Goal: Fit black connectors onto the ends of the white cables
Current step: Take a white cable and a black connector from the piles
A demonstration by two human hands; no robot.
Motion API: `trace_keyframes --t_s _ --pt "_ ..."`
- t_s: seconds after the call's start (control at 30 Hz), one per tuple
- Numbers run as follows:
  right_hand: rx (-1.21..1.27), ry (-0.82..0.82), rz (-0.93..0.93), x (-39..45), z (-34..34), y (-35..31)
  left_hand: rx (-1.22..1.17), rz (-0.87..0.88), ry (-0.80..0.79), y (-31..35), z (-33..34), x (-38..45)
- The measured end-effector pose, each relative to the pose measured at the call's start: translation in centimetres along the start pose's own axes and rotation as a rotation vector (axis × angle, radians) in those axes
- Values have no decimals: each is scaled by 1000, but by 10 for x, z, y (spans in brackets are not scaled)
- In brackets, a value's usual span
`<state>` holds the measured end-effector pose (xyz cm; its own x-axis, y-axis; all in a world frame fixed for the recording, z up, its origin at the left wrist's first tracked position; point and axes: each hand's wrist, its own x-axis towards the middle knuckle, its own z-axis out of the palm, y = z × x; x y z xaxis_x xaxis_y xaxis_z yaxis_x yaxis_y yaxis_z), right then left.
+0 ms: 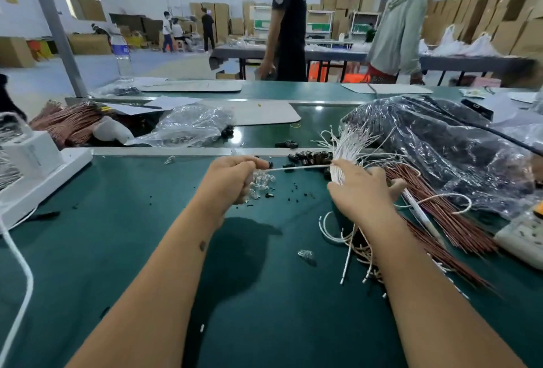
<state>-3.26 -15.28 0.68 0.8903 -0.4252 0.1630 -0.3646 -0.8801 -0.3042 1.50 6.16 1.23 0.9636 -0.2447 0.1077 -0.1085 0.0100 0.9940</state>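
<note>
White cable (296, 168) stretched taut between hands: left hand (232, 176) pinching its end at a black connector (266, 165), right hand (363, 188) clamped round the cable bundle (345, 150) over the table (117, 235), likely steadying for seating.

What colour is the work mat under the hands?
Dark green work mat, clearest in the head view.
</note>
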Motion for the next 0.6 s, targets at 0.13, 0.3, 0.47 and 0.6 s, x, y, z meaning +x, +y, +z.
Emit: trace_keyframes --t_s 0.13,0.3,0.47,0.6 --pt "-104 -74 104 3 -5 10 -156 101 155 -3 -15 1" --pt "-53 157 -154 -5 -5 2 -328 209 116 2 -12 -2" --pt "44 16 -432 -9 7 -13 -338 187 28 5 -4 -6" --pt "-53 20 -345 4 12 -12 -394 194 42 8 -8 -8"
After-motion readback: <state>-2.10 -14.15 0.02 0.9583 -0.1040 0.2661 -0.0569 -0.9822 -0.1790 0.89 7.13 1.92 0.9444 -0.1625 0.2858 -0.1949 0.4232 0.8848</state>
